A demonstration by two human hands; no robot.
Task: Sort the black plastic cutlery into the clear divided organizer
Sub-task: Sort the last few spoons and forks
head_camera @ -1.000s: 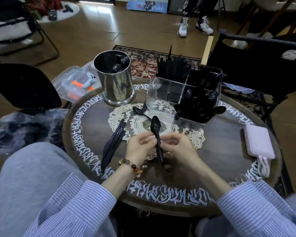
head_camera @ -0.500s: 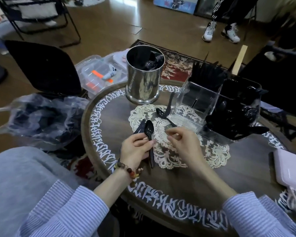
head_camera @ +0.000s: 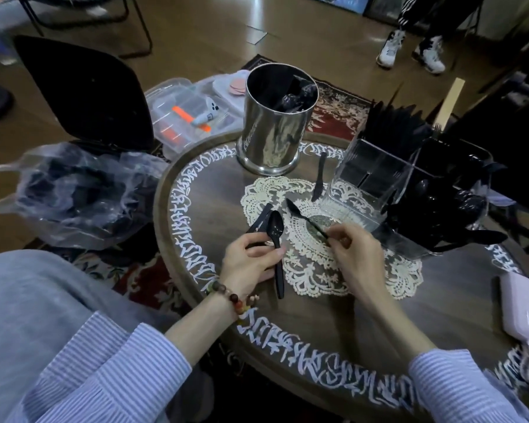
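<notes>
Round table (head_camera: 409,315), left hand's (head_camera: 251,261) spoon (head_camera: 276,239) bowl-away.

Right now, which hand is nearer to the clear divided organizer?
Right. The right hand pinches a spoon just in front of the organizer; the left hand holds another spoon farther left.

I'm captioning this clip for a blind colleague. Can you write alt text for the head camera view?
Seated at a round dark wooden table, a person's left hand holds a black plastic spoon while the right hand pinches the handle of a second black plastic spoon lying on a cream lace doily. Behind stand a clear divided organizer and a shiny steel canister.
</notes>
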